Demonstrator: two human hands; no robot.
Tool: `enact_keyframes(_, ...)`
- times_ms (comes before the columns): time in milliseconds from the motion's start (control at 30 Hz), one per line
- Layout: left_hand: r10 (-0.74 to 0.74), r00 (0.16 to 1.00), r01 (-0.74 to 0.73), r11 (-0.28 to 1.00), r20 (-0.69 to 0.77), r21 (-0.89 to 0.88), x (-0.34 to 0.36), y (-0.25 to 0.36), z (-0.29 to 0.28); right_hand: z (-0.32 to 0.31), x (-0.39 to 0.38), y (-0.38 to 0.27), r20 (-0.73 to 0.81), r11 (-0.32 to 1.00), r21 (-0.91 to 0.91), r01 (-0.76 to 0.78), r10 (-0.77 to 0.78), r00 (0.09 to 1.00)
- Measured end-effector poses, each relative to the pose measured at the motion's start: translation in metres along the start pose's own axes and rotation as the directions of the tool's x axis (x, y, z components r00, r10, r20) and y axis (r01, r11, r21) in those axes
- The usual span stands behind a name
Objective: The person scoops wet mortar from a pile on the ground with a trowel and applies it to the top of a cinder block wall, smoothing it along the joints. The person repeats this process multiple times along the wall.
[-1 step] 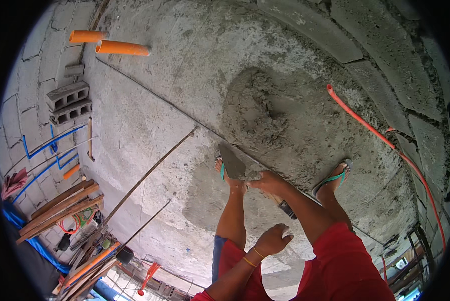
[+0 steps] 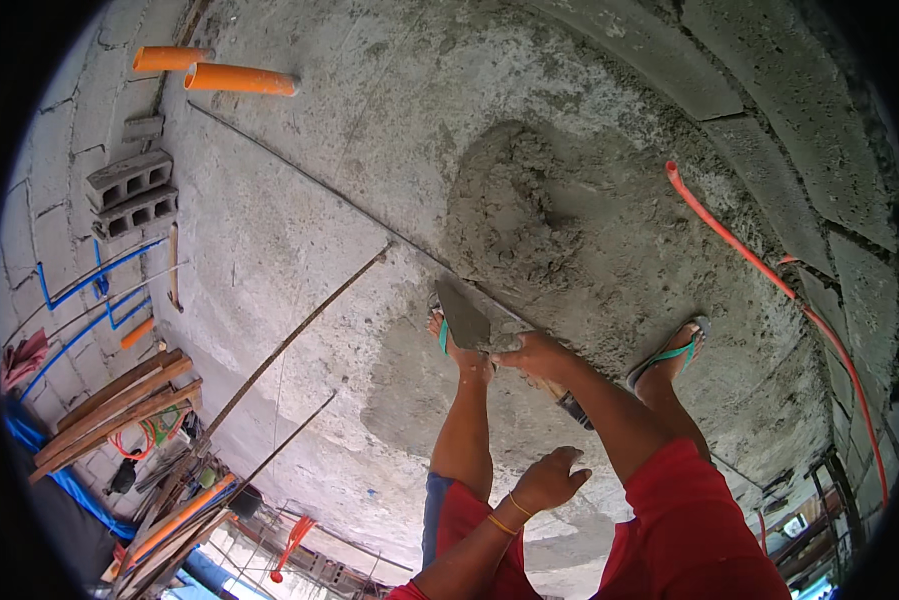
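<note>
My right hand (image 2: 537,358) is closed round the handle of a pointed trowel (image 2: 462,318). The trowel's grey blade points up and left, over my left foot in its green-strapped slipper. Below the hand shows a light brown piece with a dark end (image 2: 574,410), in line with the handle. My left hand (image 2: 549,482) hovers in front of my body, loosely bent with its thumb apart, and holds nothing that I can see. Beyond the trowel lies a heap of wet mortar (image 2: 514,210) with a hollow in it. A thin straight rod (image 2: 319,190) runs past the heap.
Orange pipes (image 2: 241,79) stand out at the upper left, above hollow blocks (image 2: 132,193). An orange-red conduit (image 2: 729,240) curves along the block wall (image 2: 769,170) on the right. Wooden planks (image 2: 119,410) and blue pipes (image 2: 89,285) are on the left. A long bar (image 2: 299,335) crosses the floor.
The view has shifted slightly. My hands, the trowel and the mortar heap keep almost the same places.
</note>
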State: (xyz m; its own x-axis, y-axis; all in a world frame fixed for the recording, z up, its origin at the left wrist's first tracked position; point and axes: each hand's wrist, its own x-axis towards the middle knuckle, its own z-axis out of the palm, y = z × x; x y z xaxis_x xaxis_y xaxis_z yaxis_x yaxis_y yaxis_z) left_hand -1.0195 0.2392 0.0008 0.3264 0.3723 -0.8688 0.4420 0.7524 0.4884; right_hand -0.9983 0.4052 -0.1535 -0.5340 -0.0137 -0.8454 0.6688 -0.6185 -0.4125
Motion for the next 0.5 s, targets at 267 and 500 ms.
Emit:
enact_keyframes(267,0.139,0.985,-0.155,0.971,-0.098,-0.183,0.022,0.008,-0.012,-0.023,0.116,-0.002,-0.164,0.963,-0.218,-0.157,0.122,0.979)
enact_keyframes(500,0.120,0.969,-0.152,0.979,-0.215,-0.139,0.028,0.008,-0.033,-0.073,0.098,-0.026,-0.383,0.962,-0.178,-0.206,0.125,0.915)
